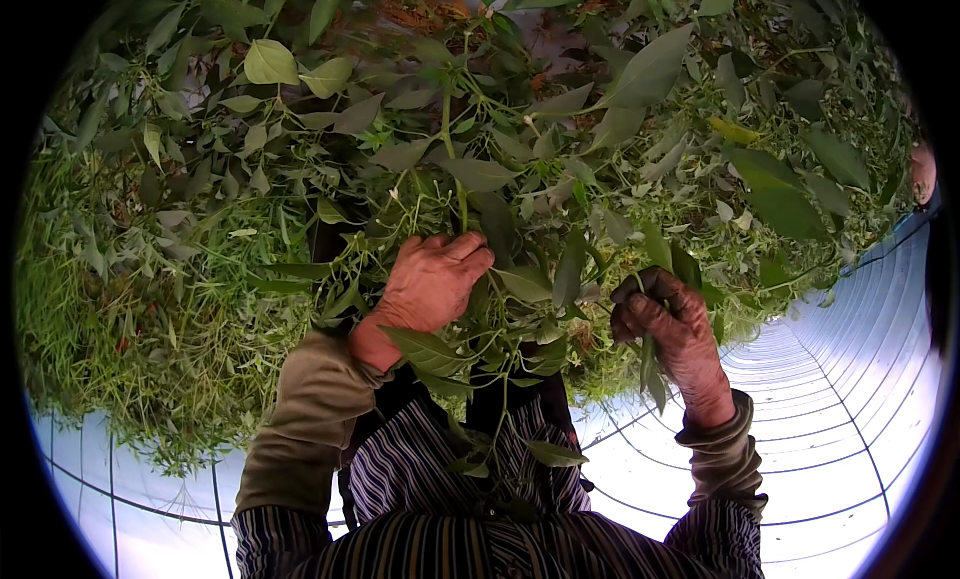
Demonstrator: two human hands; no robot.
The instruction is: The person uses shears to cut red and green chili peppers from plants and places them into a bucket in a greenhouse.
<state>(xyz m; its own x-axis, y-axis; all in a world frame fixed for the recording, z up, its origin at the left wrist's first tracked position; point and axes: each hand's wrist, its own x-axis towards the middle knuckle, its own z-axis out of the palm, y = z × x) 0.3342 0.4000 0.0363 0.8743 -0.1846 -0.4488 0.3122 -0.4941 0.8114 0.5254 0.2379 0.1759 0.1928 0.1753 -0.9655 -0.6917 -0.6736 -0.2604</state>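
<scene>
My left hand [431, 282] is closed around the green stem [450, 128] of a leafy plant, which looks like a pepper plant with small white flower buds [394, 194]. The stem runs up from my fist, and leafy side branches [506, 369] hang below it, in front of my striped shirt. To the right, my right hand [667, 324] pinches a thin leafy shoot [649, 369] between thumb and fingers. Its fingertips are dark with dirt. Leaves stick out above and below this grip. My left fingertips are hidden behind the stem and foliage.
Dense foliage [225, 166] surrounds both hands, with tall grass [67, 279] at the left and a few small red spots low among it. Behind are pale greenhouse walls [810, 429] with dark ribs. Part of another person [922, 174] shows at the right rim.
</scene>
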